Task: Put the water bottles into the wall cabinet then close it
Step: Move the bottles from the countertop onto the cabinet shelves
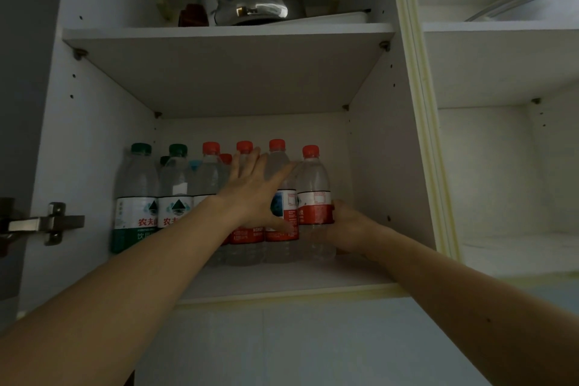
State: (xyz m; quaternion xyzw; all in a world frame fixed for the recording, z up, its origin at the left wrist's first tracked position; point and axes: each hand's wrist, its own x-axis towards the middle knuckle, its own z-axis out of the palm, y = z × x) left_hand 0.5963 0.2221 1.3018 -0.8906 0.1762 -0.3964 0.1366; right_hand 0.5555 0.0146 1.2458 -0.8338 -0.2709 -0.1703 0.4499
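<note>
Several clear plastic water bottles with red or green caps (138, 197) stand on the lower shelf of the open white wall cabinet (282, 279). My left hand (253, 191) presses flat, fingers straight, against the red-capped row, while my right hand (344, 226) grips the rightmost red-labelled bottle (313, 194) low down. I should slide it back snugly, keeping it upright. Green labels read "农夫"; smaller print is unreadable.
</note>
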